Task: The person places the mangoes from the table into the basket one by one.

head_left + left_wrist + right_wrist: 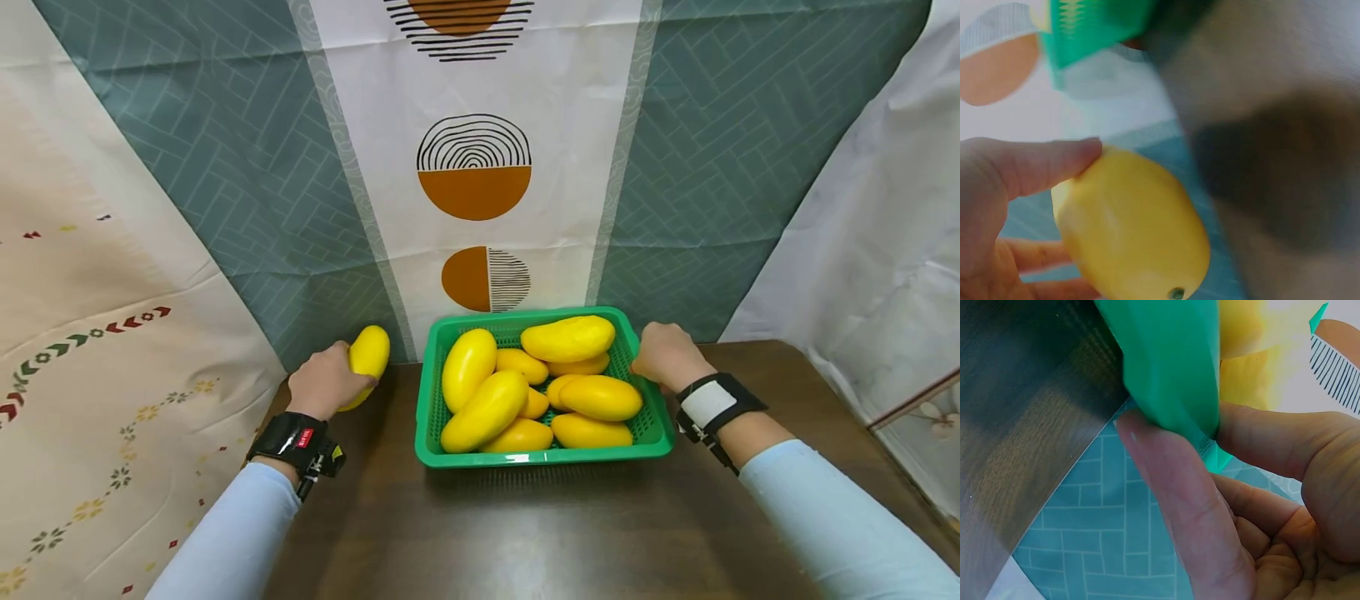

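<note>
My left hand (324, 382) grips a yellow mango (370, 354) to the left of the basket. In the left wrist view the thumb lies along one side of that mango (1135, 225), whose stem end shows. A green plastic basket (543, 457) holds several more yellow mangoes (487, 410) in a loose pile. At the basket's right side, my right hand (670, 358) pinches the rim. The right wrist view shows thumb and index finger on either side of the green rim (1172, 369), with the other fingers curled below.
Under the basket is a dark brown wooden table (525, 533). A patterned green and white cloth (480, 233) hangs right behind it. Pale cloth (112, 400) with embroidery covers the left side, and white cloth (885, 208) hangs on the right.
</note>
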Motion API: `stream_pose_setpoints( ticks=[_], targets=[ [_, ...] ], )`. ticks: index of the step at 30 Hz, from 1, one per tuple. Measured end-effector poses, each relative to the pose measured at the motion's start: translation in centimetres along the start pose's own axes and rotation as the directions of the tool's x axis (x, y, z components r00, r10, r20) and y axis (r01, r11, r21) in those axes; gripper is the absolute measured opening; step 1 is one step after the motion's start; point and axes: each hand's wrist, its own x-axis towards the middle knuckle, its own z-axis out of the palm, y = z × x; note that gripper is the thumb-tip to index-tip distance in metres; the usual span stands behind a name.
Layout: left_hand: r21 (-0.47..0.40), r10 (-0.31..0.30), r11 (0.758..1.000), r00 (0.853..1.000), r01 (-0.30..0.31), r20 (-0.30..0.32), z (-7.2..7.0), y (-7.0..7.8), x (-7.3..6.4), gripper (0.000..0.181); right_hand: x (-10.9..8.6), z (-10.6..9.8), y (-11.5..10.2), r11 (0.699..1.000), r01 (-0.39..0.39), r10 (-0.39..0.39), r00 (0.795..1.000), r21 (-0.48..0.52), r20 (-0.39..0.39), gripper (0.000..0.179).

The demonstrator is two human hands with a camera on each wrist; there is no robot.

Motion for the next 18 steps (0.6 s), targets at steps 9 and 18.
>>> stream_pose_setpoints(
  ticks=[9,18],
  targets=[
    [-0.075,0.101,0.990,0.974,-0.118,-0.201,-3.2,8.2,-1.2,0.054,-0.1,-0.3,0.1,1.000,0.015,-0.015,1.000,0.000,-0.013,0.024],
    [-0.109,0.269,0.954,0.957,-0.281,-0.113,-2.1,17.8,-3.9,0.057,-0.1,0.1,0.1,0.999,0.033,-0.033,0.999,0.005,-0.027,0.023]
  ],
)
